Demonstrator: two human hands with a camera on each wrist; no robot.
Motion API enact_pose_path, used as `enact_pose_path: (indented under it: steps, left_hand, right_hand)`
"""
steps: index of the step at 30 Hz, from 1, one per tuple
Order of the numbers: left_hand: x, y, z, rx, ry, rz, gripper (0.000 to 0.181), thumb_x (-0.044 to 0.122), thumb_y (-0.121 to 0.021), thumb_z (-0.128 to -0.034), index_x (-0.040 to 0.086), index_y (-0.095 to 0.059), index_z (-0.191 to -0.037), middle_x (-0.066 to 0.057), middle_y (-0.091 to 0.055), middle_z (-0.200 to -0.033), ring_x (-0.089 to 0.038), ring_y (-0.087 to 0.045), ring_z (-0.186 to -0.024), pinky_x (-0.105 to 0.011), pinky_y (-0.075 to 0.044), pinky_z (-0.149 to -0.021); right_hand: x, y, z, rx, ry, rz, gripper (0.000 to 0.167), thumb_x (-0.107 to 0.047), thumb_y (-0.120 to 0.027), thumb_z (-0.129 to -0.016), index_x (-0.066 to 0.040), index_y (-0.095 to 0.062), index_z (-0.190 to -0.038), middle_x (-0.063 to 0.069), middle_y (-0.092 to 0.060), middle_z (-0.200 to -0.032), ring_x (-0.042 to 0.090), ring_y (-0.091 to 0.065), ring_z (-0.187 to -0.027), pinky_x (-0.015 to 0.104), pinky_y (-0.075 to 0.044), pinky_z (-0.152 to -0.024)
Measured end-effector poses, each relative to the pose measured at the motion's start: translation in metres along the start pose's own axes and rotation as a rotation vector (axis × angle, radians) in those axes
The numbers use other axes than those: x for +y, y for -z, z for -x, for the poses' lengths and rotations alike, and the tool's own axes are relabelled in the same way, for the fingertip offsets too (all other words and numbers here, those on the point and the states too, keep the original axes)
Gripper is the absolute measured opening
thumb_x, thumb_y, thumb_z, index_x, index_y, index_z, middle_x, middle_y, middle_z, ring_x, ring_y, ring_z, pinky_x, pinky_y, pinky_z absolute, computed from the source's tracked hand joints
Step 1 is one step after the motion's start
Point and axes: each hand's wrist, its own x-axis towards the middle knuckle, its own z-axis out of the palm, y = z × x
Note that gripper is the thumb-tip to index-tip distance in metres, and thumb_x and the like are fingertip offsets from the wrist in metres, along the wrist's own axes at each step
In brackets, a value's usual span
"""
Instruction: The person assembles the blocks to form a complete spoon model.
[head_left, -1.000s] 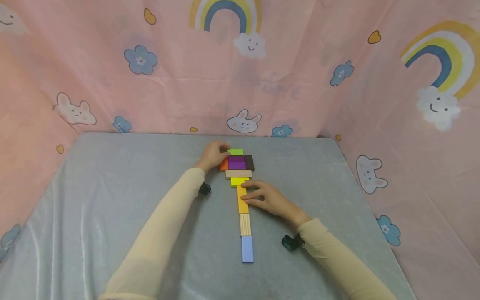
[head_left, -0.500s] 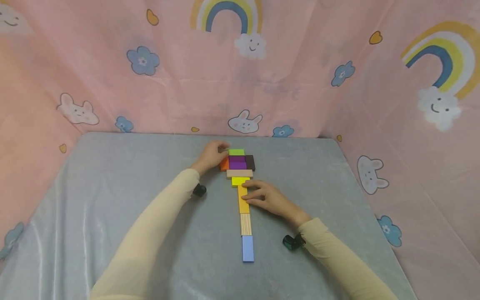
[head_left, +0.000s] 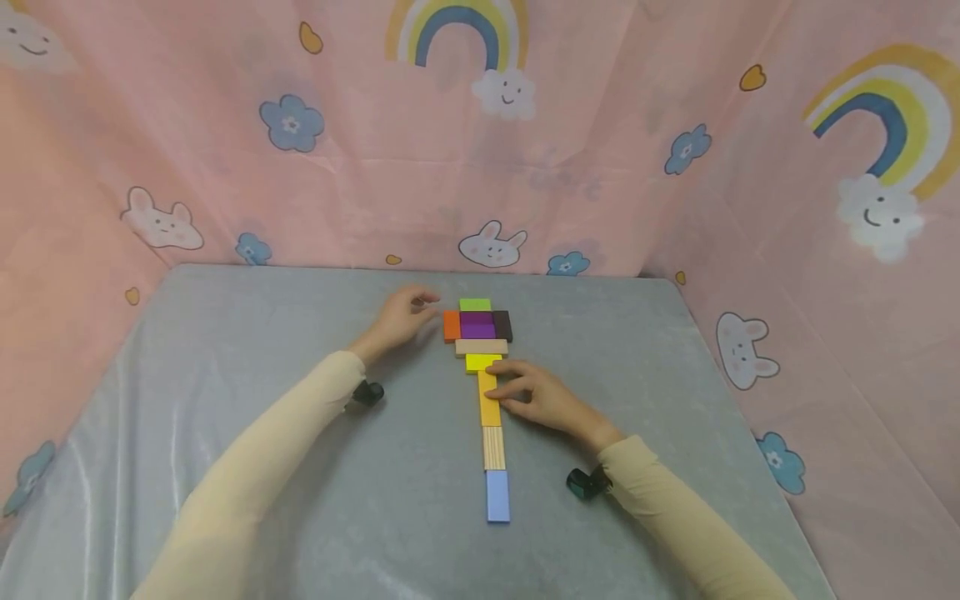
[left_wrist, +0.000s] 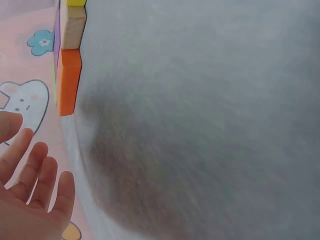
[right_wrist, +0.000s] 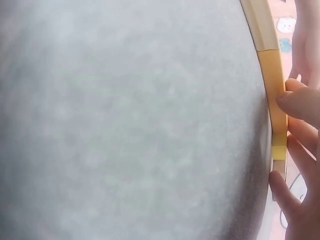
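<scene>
Flat coloured blocks form a long row on the grey cloth. In the head view my left hand is a short gap left of the orange block, with nothing in its loose fingers. The left wrist view shows that hand's fingers spread apart from the orange block. My right hand rests its extended fingertips on the yellow-orange block and by the yellow block. In the right wrist view, the thumb touches the yellow-orange block; the other fingertips are partly hidden.
Purple blocks lie between the orange and dark brown ones, with a green block behind. A pale wooden block, a striped block and a blue block belong to the row. Pink curtain surrounds the table.
My left hand has let go of the orange block and drawn away to the left. My right hand stays at the yellow-orange block. The blocks keep their arrangement.
</scene>
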Motion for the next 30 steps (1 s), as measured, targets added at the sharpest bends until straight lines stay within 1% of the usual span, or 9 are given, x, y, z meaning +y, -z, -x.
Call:
enact_pose_path:
  steps: [2, 7, 15, 21, 26, 30]
  left_hand:
    - [0.000, 0.002, 0.005, -0.010, 0.006, 0.004, 0.032, 0.022, -0.059, -0.0994, 0.009, -0.061, -0.128, -0.012, -0.058, -0.133, -0.030, -0.053, -0.127, -0.047, -0.047, -0.109]
    - [0.000, 0.003, 0.017, -0.029, -0.025, -0.017, 0.030, 0.022, -0.058, -0.0996, 0.011, -0.063, -0.126, -0.009, -0.059, -0.130, -0.027, -0.053, -0.125, -0.045, -0.048, -0.107]
    - [0.013, 0.002, 0.037, -0.042, -0.093, 0.010, 0.030, 0.019, -0.060, -0.0982, 0.007, -0.063, -0.126, -0.011, -0.062, -0.128, -0.027, -0.055, -0.123, -0.044, -0.049, -0.105]
    - [0.020, 0.002, 0.050, -0.059, -0.129, 0.001, 0.028, 0.018, -0.062, -0.0975, 0.009, -0.065, -0.124, -0.008, -0.063, -0.127, -0.026, -0.056, -0.122, -0.044, -0.050, -0.103]
    - [0.022, 0.004, 0.056, -0.066, -0.134, -0.001, 0.028, 0.019, -0.063, -0.0970, 0.010, -0.065, -0.123, -0.006, -0.063, -0.127, -0.026, -0.056, -0.121, -0.045, -0.050, -0.103]
    - [0.021, 0.005, 0.059, -0.073, -0.141, 0.006, 0.028, 0.019, -0.063, -0.0967, 0.010, -0.066, -0.124, -0.005, -0.064, -0.126, -0.025, -0.056, -0.120, -0.045, -0.050, -0.103]
  right_hand:
    - [0.000, 0.000, 0.000, -0.001, -0.003, -0.007, 0.026, -0.013, -0.070, -0.091, -0.023, -0.076, -0.113, 0.000, -0.059, -0.141, 0.026, -0.050, -0.137, 0.050, -0.039, -0.116]
    - [0.001, 0.000, -0.001, -0.005, -0.003, -0.001, 0.025, -0.014, -0.071, -0.090, -0.024, -0.076, -0.113, -0.001, -0.059, -0.141, 0.026, -0.050, -0.137, 0.050, -0.039, -0.115]
    - [-0.001, 0.002, -0.003, -0.015, -0.016, 0.014, 0.025, -0.014, -0.072, -0.090, -0.023, -0.076, -0.113, 0.000, -0.059, -0.141, 0.026, -0.050, -0.137, 0.050, -0.040, -0.115]
    - [-0.005, 0.004, -0.005, -0.037, -0.030, 0.058, 0.024, -0.015, -0.071, -0.091, -0.023, -0.076, -0.113, 0.001, -0.060, -0.140, 0.026, -0.051, -0.135, 0.049, -0.041, -0.114]
    - [-0.008, 0.005, -0.007, -0.051, -0.009, 0.119, 0.024, -0.016, -0.071, -0.091, -0.022, -0.076, -0.113, 0.002, -0.061, -0.139, 0.026, -0.053, -0.133, 0.049, -0.042, -0.114]
    - [-0.009, 0.005, -0.007, -0.055, 0.007, 0.169, 0.026, -0.016, -0.071, -0.090, -0.023, -0.075, -0.115, 0.002, -0.062, -0.137, 0.026, -0.055, -0.131, 0.048, -0.043, -0.112]
